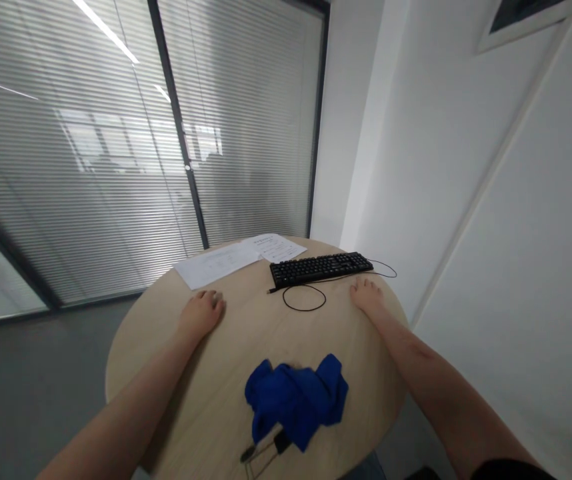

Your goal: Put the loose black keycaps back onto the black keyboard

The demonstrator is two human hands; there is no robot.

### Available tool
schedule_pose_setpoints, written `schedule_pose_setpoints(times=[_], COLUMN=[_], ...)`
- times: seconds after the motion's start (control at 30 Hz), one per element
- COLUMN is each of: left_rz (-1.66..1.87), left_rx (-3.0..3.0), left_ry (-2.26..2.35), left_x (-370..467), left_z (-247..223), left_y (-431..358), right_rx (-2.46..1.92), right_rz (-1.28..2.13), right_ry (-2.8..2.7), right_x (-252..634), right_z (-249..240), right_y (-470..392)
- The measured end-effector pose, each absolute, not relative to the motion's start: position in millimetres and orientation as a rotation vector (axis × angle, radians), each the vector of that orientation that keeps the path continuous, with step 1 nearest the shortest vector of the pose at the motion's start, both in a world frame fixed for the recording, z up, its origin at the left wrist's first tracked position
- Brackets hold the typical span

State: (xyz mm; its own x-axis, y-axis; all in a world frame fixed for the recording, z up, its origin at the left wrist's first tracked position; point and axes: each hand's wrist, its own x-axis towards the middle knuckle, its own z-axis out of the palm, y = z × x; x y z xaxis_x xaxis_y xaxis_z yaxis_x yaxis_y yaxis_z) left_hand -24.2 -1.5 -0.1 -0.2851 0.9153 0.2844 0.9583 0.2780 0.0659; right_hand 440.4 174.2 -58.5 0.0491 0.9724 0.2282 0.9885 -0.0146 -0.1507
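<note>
My left hand [202,312] lies palm down on the left side of the round wooden table, holding nothing, its fingers a little bent. On the right, my right hand [367,295] rests on the tabletop near the table's edge, fingers apart, just below the right end of a black keyboard [321,267]. The keyboard's thin black cable [305,311] makes a loop in front of it, with the plug [271,291] at its left. A crumpled blue cloth [296,397] lies near my body, between my forearms, touched by neither hand.
Printed white sheets [221,265] lie at the back left of the table [246,327], partly overlapping. Dark-tipped cords [261,455] show below the cloth, close to the camera. Glass partitions with blinds [256,133] stand behind, and a white wall [531,220] stands at the right.
</note>
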Motion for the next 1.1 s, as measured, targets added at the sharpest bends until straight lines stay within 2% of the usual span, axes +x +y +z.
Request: schedule_pose_setpoints(times=[0.33, 0.8, 1.1], left_rz=[-0.249, -0.215, -0.063], left_rx=[-1.538, -1.470, -1.546], left_ry=[-2.506, -2.558, -2.547], left_x=[-37, -32, -38], left_z=[-2, -2, -7], left_y=[-12, -16, -4], right_rx=[-2.077, -2.062, -2.160], right_rz=[-0.057, -0.054, -0.034], right_ry=[-2.091, -2.049, -2.045], right_x=[444, 444, 436], right_z=[-55, -42, -35], right_y=[154, 145, 138])
